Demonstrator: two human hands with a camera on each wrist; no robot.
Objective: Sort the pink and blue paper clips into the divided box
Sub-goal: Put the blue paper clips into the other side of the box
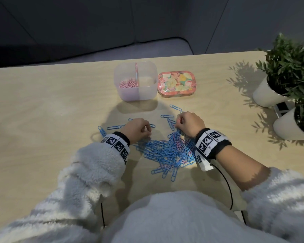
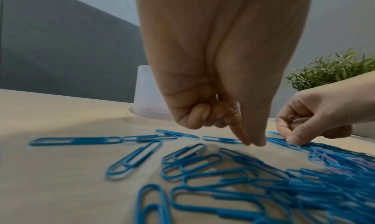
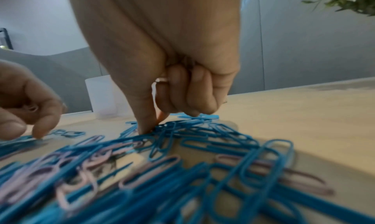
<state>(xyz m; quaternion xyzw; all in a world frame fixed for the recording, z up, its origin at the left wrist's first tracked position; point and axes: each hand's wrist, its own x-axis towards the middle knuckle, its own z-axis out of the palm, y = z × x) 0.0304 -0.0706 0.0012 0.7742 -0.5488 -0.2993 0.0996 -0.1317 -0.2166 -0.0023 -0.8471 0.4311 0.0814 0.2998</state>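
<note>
A pile of blue paper clips (image 1: 167, 152) with pink ones mixed in lies on the table in front of me. The translucent divided box (image 1: 148, 92) stands behind it; pink clips (image 1: 128, 83) fill its left compartment and the right one looks empty. My left hand (image 1: 147, 130) is at the pile's left edge, thumb and forefinger tips down on the table (image 2: 253, 142), its curled fingers holding pink clips (image 2: 233, 111). My right hand (image 1: 178, 122) pinches into the pile's far right edge (image 3: 151, 128), with pink clips (image 3: 161, 80) kept in its curled fingers.
A floral tin (image 1: 176, 85) sits right of the box. Two white potted plants (image 1: 270, 95) (image 1: 291, 127) stand at the right table edge with a marker card (image 1: 282, 108) between them. Single blue clips (image 1: 175, 107) lie scattered beyond the pile.
</note>
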